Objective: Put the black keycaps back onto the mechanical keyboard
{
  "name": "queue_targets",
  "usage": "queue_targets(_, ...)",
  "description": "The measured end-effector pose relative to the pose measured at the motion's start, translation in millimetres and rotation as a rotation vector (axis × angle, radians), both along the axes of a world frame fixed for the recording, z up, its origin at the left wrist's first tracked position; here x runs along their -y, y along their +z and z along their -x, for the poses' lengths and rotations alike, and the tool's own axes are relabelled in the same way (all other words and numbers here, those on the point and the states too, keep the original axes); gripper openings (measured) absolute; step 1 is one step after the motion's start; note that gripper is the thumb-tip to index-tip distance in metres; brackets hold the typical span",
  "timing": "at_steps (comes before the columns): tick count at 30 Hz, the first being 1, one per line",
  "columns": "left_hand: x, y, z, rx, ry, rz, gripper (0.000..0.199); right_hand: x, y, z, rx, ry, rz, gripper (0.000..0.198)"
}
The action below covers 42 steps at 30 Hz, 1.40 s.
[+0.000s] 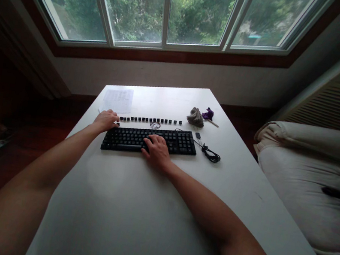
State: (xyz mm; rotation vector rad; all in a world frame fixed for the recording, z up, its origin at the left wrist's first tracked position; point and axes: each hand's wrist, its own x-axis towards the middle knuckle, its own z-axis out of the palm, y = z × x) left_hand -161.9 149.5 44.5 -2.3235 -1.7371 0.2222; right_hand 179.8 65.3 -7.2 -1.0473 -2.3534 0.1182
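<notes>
A black keyboard [129,138] lies on the white table, with a row of small black keycaps [139,119] lined up behind it. My left hand [106,121] is at the keyboard's far left corner, beside the left end of that row. Its thumb and fingers are closed around a small dark piece that looks like a keycap [118,124]. Resting on the right-middle keys is my right hand [157,151], fingers spread and holding nothing visible. A looped, shiny wire tool [155,125] lies between the row and the keyboard.
Right of the keyboard is a bundled black cable [211,154] with a plug. Behind it lie a grey cloth [195,117] and a purple brush-like item [208,114] with a stick handle. A printed sheet [117,100] is at the back left. A padded sofa [306,168] stands to the right.
</notes>
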Motion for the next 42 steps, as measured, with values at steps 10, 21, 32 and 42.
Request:
queue_targets(10,-0.9,-10.9,0.5,0.034,-0.031,-0.069,0.02,-2.2,-3.2,0.2,-0.001,-0.005,-0.001,0.043)
queue_targets(21,9.4,4.6,9.1,0.15,-0.029,-0.079,0.025,-1.0,-1.6,-1.4,-0.011,-0.002,0.007,0.043)
queue_targets(32,44.6,2.2,19.6,0.176,-0.21,0.108,0.024,-0.4,-3.7,-0.3,-0.019,0.001,0.007,0.042)
queue_targets(42,55.4,4.5,14.2,0.111,-0.213,0.087,0.023,1.4,-3.8,1.6,-0.015,-0.011,-0.005,0.043)
